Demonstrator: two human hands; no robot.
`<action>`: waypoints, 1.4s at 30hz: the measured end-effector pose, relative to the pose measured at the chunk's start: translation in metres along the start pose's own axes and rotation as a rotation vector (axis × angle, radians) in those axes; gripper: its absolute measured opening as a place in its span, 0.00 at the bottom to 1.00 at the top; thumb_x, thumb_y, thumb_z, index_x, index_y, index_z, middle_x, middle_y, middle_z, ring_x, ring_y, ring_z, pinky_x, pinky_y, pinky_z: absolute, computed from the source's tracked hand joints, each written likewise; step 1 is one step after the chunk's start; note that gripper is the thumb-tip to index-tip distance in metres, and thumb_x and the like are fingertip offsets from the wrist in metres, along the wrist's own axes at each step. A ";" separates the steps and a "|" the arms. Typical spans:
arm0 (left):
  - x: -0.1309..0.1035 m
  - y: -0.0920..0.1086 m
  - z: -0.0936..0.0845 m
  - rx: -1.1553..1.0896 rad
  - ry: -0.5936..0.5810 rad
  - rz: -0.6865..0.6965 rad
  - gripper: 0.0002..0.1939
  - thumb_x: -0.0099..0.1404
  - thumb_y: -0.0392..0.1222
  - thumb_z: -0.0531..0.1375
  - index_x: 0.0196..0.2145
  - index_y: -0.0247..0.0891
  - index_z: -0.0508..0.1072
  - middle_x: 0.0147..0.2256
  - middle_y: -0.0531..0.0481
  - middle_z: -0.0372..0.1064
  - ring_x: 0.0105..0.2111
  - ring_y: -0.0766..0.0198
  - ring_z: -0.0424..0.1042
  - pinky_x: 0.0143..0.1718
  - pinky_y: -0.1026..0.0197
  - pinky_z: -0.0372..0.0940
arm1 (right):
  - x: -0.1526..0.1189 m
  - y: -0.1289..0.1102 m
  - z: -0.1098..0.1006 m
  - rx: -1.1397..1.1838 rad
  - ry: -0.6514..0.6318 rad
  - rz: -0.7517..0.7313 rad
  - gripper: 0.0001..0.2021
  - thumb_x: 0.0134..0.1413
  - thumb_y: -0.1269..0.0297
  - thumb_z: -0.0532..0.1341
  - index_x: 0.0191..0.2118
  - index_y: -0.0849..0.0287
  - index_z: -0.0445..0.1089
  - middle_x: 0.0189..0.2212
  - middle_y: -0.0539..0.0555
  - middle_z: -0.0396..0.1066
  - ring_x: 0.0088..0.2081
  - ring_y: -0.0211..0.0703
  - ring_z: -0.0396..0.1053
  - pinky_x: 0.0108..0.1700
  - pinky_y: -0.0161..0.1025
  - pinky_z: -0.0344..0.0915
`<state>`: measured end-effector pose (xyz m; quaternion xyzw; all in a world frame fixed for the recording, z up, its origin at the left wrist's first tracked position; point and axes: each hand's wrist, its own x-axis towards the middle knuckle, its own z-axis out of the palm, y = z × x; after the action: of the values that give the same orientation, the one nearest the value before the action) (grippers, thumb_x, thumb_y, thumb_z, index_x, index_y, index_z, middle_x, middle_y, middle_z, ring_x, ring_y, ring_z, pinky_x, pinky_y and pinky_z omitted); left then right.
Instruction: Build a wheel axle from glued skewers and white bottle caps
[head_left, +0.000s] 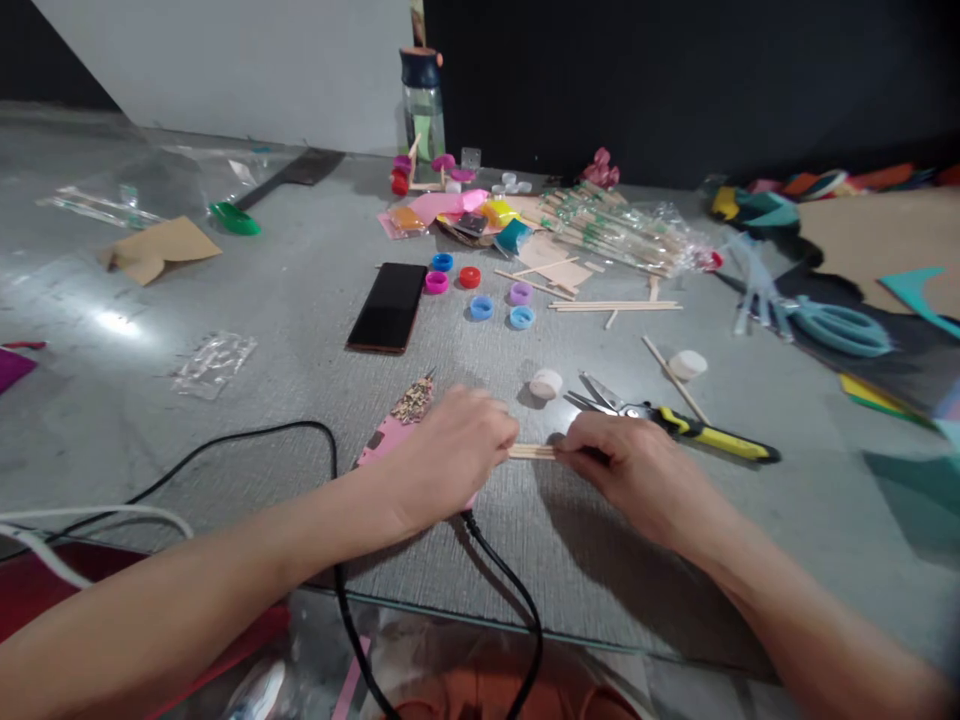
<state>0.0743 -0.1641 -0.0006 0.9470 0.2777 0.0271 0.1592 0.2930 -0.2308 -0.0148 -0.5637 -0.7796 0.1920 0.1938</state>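
Counter: the counter is gray and shiny, with a bright spot of light on the left; its near edge runs across the bottom
Room: a black wall stands behind, with a pale gray panel to the left of it
Sticks in hand: a few thin wooden sticks lie level between the two hands, near the front edge; fingers hide both ends
Left grip: the left hand is closed, pinching the left end of the sticks
Right grip: the right hand pinches the right end, fingers curled in
In the way: the left hand and arm cover part of a pink tool; a black cord loops over the near edge
Close by: yellow-handled cutters lie just past the right hand; a white cap is near their tips
Farther back: a black phone, six colored caps and a tall bottle
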 end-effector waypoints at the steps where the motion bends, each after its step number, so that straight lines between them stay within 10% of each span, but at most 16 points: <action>1: 0.000 -0.001 0.002 -0.007 0.018 0.010 0.13 0.71 0.34 0.58 0.26 0.35 0.71 0.29 0.49 0.71 0.35 0.59 0.65 0.38 0.55 0.56 | 0.001 0.000 0.000 0.002 -0.006 0.005 0.10 0.59 0.77 0.60 0.28 0.57 0.68 0.26 0.47 0.70 0.28 0.37 0.65 0.32 0.36 0.56; 42: -0.004 -0.001 -0.005 0.114 0.052 -0.024 0.09 0.69 0.41 0.62 0.31 0.36 0.73 0.33 0.49 0.72 0.36 0.58 0.66 0.36 0.55 0.52 | 0.001 0.000 -0.011 -0.048 -0.035 0.039 0.06 0.63 0.72 0.63 0.37 0.57 0.77 0.33 0.50 0.76 0.36 0.43 0.73 0.39 0.39 0.62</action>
<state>0.0699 -0.1637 0.0039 0.9501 0.2943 0.0339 0.0981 0.2985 -0.2287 -0.0056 -0.5797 -0.7763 0.1867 0.1626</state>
